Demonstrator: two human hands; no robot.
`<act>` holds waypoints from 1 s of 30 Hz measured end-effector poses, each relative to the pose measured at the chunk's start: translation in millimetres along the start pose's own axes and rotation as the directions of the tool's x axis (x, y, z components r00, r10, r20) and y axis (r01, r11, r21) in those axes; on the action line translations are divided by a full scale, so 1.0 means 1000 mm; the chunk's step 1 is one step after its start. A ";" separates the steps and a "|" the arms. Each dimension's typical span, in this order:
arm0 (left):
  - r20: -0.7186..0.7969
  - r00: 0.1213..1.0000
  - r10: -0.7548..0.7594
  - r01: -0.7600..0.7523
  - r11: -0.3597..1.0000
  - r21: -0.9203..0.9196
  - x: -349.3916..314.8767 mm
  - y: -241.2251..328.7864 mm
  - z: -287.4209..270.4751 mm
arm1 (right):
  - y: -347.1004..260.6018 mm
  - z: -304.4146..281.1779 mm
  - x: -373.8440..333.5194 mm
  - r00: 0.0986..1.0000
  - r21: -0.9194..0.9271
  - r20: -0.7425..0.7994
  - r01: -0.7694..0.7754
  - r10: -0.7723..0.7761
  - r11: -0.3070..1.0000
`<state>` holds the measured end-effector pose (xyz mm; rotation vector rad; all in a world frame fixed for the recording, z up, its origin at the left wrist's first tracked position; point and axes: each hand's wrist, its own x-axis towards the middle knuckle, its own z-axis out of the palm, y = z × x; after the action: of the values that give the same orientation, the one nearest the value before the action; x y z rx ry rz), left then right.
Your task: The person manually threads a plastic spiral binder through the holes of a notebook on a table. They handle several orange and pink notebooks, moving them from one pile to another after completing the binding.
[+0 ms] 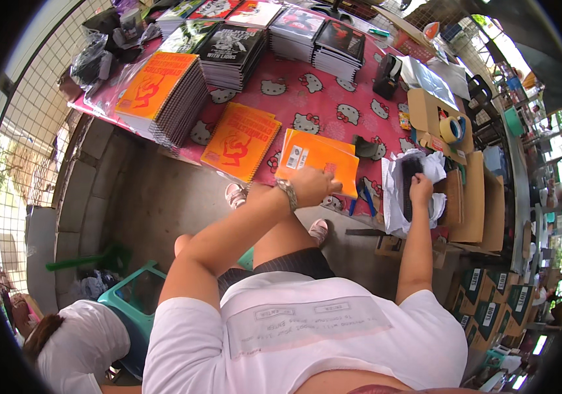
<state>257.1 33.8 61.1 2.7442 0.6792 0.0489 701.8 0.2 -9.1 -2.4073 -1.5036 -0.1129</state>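
Broadly, the table (294, 98) fills the upper middle, its pink cartoon-print cloth showing as a wide open stretch between the notebook stacks (231, 56) at the far side and the orange notebooks by the near edge. To the right stands an open cardboard box (484, 203). A tall orange stack (162, 98) sits toward the table's left end. Crumpled white paper (392, 203) surrounds a dark item (413, 165) just left of the box. Overlapping orange notebooks (240, 144) lie close to the near edge; beside them, the fanned notebooks (333, 148) lie under the left hand (312, 186). Its fingers rest on the top cover; whether they pinch it, I cannot tell. The right hand (420, 190), narrowly curled, meets the dark item; its hold is unclear.
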 end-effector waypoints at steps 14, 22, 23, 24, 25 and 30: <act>-0.627 0.776 -0.074 0.143 0.988 0.061 0.008 -0.007 -0.045 | -0.203 -0.080 -0.088 0.934 0.845 0.019 0.176 -0.358 0.505; -0.603 0.798 0.019 0.056 0.993 0.106 0.006 -0.020 -0.051 | -0.225 -0.079 -0.094 0.932 0.845 -0.060 0.239 -0.358 0.478; -0.605 0.796 0.003 0.061 0.994 0.085 0.004 -0.017 -0.051 | -0.224 -0.079 -0.095 0.912 0.800 -0.051 0.281 -0.407 0.530; -0.608 0.794 -0.015 0.068 0.996 0.065 0.003 -0.015 -0.051 | -0.224 -0.079 -0.096 0.911 0.799 -0.049 0.282 -0.410 0.531; -0.609 0.793 -0.018 0.070 0.996 0.062 0.004 -0.013 -0.050 | -0.224 -0.080 -0.098 0.907 0.803 -0.085 0.308 -0.413 0.510; -0.659 0.751 -0.035 0.087 0.995 0.046 0.002 -0.012 -0.046 | -0.236 -0.092 -0.105 0.884 0.772 -0.166 0.393 -0.438 0.500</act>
<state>248.3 58.0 101.5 2.7419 0.9527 1.0456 453.8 -21.3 104.9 -1.3087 -1.6513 0.4434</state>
